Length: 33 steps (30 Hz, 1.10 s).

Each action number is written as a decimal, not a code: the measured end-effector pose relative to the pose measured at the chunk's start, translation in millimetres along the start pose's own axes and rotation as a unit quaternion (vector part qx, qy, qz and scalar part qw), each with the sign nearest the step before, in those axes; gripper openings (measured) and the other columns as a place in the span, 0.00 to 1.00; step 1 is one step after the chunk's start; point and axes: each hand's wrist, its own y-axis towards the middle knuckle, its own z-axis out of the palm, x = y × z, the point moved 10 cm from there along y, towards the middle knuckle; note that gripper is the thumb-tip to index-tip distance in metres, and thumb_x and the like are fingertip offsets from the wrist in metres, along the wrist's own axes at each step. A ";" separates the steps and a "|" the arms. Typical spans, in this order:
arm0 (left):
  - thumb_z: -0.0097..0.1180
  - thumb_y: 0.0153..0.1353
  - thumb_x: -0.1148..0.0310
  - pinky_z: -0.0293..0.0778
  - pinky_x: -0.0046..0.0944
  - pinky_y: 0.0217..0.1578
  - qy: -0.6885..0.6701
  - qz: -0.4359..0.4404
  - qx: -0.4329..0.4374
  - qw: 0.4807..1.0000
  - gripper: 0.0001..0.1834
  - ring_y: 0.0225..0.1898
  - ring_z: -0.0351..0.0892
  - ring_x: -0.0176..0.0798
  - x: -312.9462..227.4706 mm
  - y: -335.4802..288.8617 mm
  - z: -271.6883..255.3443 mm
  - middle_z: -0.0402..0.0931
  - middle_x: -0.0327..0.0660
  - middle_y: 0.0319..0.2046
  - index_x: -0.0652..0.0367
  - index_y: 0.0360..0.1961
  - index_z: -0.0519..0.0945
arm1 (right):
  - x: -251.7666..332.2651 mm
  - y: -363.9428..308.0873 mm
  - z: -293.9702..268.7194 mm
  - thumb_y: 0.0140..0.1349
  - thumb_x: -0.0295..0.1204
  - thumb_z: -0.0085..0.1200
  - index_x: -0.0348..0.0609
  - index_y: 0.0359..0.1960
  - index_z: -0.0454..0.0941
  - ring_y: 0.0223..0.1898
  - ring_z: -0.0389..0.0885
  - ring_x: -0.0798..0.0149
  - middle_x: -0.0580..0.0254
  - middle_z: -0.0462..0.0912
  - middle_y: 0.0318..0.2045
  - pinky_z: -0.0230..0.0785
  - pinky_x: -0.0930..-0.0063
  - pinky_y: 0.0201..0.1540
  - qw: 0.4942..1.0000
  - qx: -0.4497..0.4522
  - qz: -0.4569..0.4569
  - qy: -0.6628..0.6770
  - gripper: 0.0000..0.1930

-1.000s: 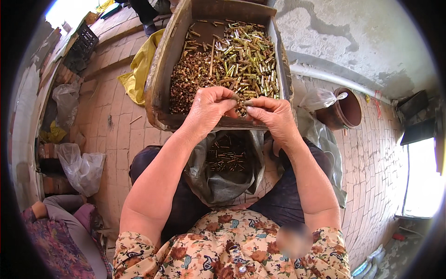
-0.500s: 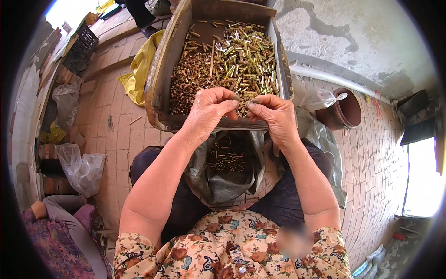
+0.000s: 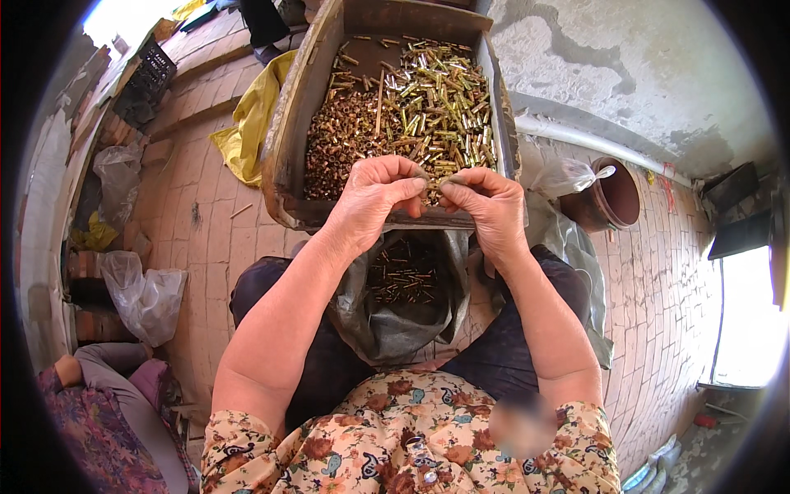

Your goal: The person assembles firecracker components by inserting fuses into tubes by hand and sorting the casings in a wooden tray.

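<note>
Over the near edge of a worn, deep tray, both my hands are raised with their fingertips close together. My left hand is closed in a pinch, thumb against forefinger. Facing it, my right hand pinches the same way. Whatever lies between the fingertips is too small to make out against the metal behind. In the tray, small copper-coloured ring-like parts are heaped at the left, longer brass-coloured sleeves at the right. A thin stick lies between the heaps.
Below my hands, an open grey sack between my knees holds several thin brass-coloured pieces. A brown bucket stands right of the tray, a yellow sack lies left. Another person's leg shows at lower left.
My hands stay nearly in place, pinched fingertips facing each other, with only slight finger movement. The tray sits a little further right in the picture.
</note>
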 end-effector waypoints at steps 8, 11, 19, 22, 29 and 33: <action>0.52 0.59 0.74 0.73 0.29 0.26 -0.106 -0.022 0.076 0.991 0.06 0.19 0.71 0.27 6.8 -3.3 15.6 0.74 0.36 0.24 0.64 0.37 0.75 | -20.2 -3.2 -1.9 0.51 0.20 0.60 0.38 0.31 0.78 0.25 0.79 0.71 0.63 0.81 0.24 0.73 0.81 0.29 0.986 0.015 0.074 0.148 0.06; 0.52 0.60 0.73 0.74 0.30 0.25 -0.109 -0.030 0.096 0.989 0.06 0.17 0.71 0.28 8.2 -6.9 21.6 0.74 0.37 0.24 0.64 0.37 0.75 | -21.9 -5.1 -2.5 0.52 0.20 0.59 0.39 0.31 0.78 0.26 0.80 0.70 0.62 0.81 0.25 0.74 0.80 0.28 0.980 0.023 0.090 0.175 0.05; 0.54 0.59 0.73 0.74 0.29 0.22 -0.101 -0.011 0.106 0.989 0.06 0.18 0.74 0.30 12.3 -13.4 23.3 0.75 0.41 0.22 0.65 0.33 0.76 | -34.2 -11.1 4.9 0.54 0.20 0.57 0.38 0.31 0.77 0.25 0.80 0.69 0.61 0.80 0.25 0.74 0.80 0.27 0.961 0.092 0.127 0.227 0.04; 0.55 0.58 0.73 0.74 0.29 0.21 -0.092 -0.008 0.111 0.989 0.05 0.18 0.74 0.31 15.5 -17.0 25.1 0.75 0.42 0.22 0.66 0.32 0.76 | -41.2 -16.2 6.0 0.54 0.20 0.57 0.39 0.30 0.77 0.25 0.80 0.69 0.60 0.80 0.25 0.74 0.80 0.26 0.955 0.115 0.147 0.232 0.03; 0.55 0.58 0.74 0.74 0.30 0.21 -0.051 -0.011 0.125 0.991 0.05 0.17 0.73 0.30 13.4 -29.2 31.2 0.75 0.41 0.21 0.66 0.32 0.76 | -44.4 -24.4 9.6 0.52 0.20 0.59 0.39 0.29 0.77 0.24 0.80 0.68 0.61 0.80 0.25 0.74 0.79 0.26 0.950 0.145 0.167 0.219 0.04; 0.55 0.58 0.74 0.74 0.30 0.21 -0.069 -0.016 0.135 0.988 0.05 0.16 0.73 0.29 14.6 -34.7 33.9 0.75 0.40 0.21 0.66 0.31 0.76 | -46.7 -29.9 16.5 0.52 0.20 0.59 0.39 0.29 0.78 0.24 0.80 0.68 0.61 0.81 0.25 0.74 0.78 0.26 0.936 0.169 0.182 0.250 0.04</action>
